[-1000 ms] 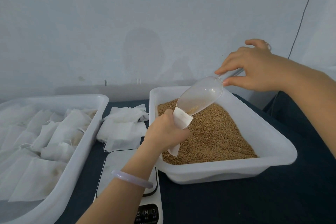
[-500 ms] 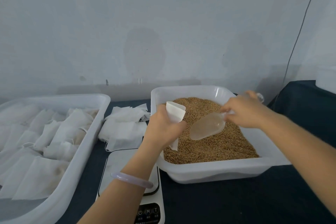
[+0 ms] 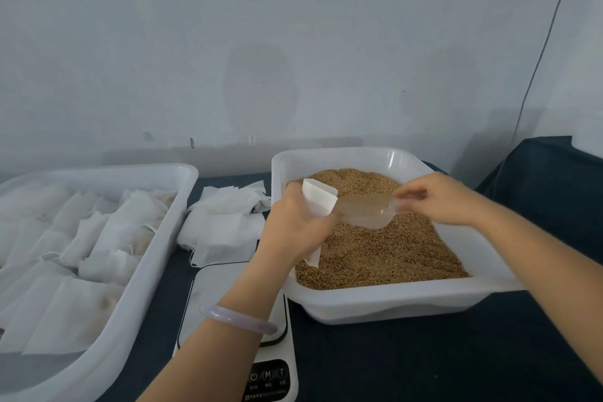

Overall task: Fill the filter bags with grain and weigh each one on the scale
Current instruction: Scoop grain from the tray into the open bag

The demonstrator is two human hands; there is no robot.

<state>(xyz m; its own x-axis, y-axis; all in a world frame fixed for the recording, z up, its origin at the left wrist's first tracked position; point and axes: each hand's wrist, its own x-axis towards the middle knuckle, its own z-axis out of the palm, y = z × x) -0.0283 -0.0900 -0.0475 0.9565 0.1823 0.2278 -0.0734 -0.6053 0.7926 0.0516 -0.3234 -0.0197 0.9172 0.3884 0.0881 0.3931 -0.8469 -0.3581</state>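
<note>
Grain point(image 3: 391, 248), brown, heaped in a white tub point(image 3: 391, 299) on the right side of a dark table point(image 3: 424, 362). Above the grain, left hand point(image 3: 293, 228), fingers curled tight round a small white filter bag point(image 3: 318, 201). Bag mouth open and pointing up, bottom end poking out under the hand. Just beside it, right hand point(image 3: 440, 199), fingers pinching the handle of a clear scoop point(image 3: 365, 210). Scoop lying sideways over the grain, front end touching the bag's mouth. Too blurry to tell how much grain inside.

White scale point(image 3: 222, 290) by the tub's near left corner, under the left arm, buttons at the near end. Pale bracelet point(image 3: 238, 320) on the left wrist. Behind the scale, loose pile of flat bags point(image 3: 225, 222) on the table. Far left, big white tray point(image 3: 143, 271) with more bags point(image 3: 81, 238) lying in rows.
</note>
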